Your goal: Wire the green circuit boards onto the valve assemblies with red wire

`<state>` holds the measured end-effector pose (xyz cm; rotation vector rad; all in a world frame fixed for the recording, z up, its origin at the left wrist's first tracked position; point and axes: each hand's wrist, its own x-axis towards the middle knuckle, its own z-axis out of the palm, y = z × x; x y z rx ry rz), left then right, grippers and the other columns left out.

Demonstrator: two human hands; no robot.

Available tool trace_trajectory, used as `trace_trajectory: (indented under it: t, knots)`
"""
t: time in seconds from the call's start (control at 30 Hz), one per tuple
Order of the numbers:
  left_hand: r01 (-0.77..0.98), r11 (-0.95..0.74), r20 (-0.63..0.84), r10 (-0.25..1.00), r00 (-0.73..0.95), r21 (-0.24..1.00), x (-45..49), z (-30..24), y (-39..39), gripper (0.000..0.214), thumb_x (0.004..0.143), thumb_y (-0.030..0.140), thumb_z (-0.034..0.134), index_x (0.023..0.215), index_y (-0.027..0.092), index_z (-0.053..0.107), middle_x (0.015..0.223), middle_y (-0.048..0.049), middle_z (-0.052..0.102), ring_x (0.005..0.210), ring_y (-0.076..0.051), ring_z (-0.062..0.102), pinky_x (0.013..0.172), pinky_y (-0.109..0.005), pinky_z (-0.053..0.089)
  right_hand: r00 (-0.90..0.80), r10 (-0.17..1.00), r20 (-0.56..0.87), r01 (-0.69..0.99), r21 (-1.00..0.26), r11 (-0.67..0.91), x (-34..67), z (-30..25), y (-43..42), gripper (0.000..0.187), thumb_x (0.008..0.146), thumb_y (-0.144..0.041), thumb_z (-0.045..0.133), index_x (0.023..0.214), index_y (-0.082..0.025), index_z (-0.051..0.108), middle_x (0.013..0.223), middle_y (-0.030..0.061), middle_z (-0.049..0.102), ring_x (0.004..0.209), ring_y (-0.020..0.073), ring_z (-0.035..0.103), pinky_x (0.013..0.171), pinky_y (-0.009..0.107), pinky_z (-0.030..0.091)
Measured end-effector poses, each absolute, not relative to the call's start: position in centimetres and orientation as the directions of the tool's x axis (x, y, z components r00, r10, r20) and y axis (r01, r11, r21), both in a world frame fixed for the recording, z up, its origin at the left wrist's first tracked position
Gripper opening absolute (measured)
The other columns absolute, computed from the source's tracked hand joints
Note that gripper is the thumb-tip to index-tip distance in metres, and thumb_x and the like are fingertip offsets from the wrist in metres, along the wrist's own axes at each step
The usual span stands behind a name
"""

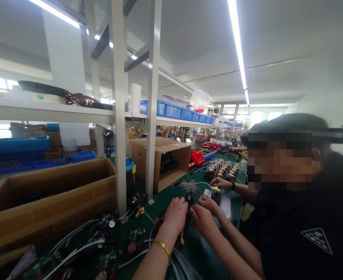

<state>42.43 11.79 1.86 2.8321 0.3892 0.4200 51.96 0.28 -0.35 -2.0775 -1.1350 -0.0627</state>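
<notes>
My left hand [175, 214], with a gold bracelet at the wrist, is closed over a dark part [189, 198]; its fingers bend around the part's near side. Close beside it, my right hand [202, 218] has its fingertips pinched together at the same part's right side. What those fingertips hold is too small and dark to make out. Below the hands a brass fitting [182, 239] and white tubes [177, 264] show. To the left lie green circuit boards in black frames [135, 238], with white tubing and another brass fitting [139, 212].
A co-worker [305, 217] sits at right, their hands [220, 182] near a brass fitting and a small white packet [208, 193]. Ahead are a wire pile [189, 186], brass valves with tubes [224, 167] and an open carton [171, 146]. Shelf posts [118, 116] rise left; another carton [57, 202] stands there.
</notes>
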Motion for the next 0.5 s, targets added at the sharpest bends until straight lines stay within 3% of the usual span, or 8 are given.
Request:
trace_trajectory:
  t: [0.1,0.27,0.4,0.5]
  knots:
    - [0.239,-0.927,0.223,0.308,0.925,0.289,42.3,2.7,11.5,0.028,0.081,0.014,0.061,0.108,0.016,0.070,0.123,-0.0137,0.066,0.122,-0.029,0.056,0.111,-0.043,0.039,0.667,0.663,0.339,0.667,-0.668,-0.330,49.6,-1.2,-1.8,0.039,0.098,-0.035,0.028,0.080,-0.020,0.059,0.067,0.0036,0.065,0.053,0.0177,0.064,0.055,0.027,0.048]
    - [0.311,-0.885,0.248,0.406,0.880,0.345,39.5,4.8,10.1,0.048,0.071,0.019,0.073,0.119,0.018,0.066,0.125,-0.0120,0.066,0.122,-0.030,0.055,0.113,-0.045,0.037,0.687,0.648,0.328,0.568,-0.799,-0.198,44.1,-1.9,-4.8,0.040,0.093,-0.055,0.040,0.085,-0.022,0.062,0.064,0.0024,0.063,0.055,0.0206,0.063,0.055,0.029,0.048]
    - [0.440,-0.802,0.307,0.571,0.761,0.403,33.8,6.5,7.3,0.047,0.082,0.029,0.066,0.128,0.021,0.061,0.141,-0.0092,0.055,0.134,-0.030,0.043,0.119,-0.046,0.029,0.664,0.680,0.312,0.534,-0.834,-0.140,41.0,-1.0,-4.8,0.044,0.089,-0.063,0.045,0.091,-0.024,0.065,0.062,0.0032,0.064,0.060,0.0241,0.063,0.058,0.031,0.050]
    - [0.554,-0.626,0.341,0.772,0.536,0.549,27.5,6.2,4.7,0.041,0.092,0.025,0.052,0.132,0.027,0.059,0.146,-0.0064,0.052,0.139,-0.030,0.039,0.119,-0.048,0.032,0.569,0.749,0.340,0.519,-0.855,-0.006,38.2,0.0,-2.4,0.039,0.089,-0.059,0.049,0.092,-0.024,0.066,0.083,0.0072,0.072,0.076,0.0253,0.068,0.067,0.031,0.054]
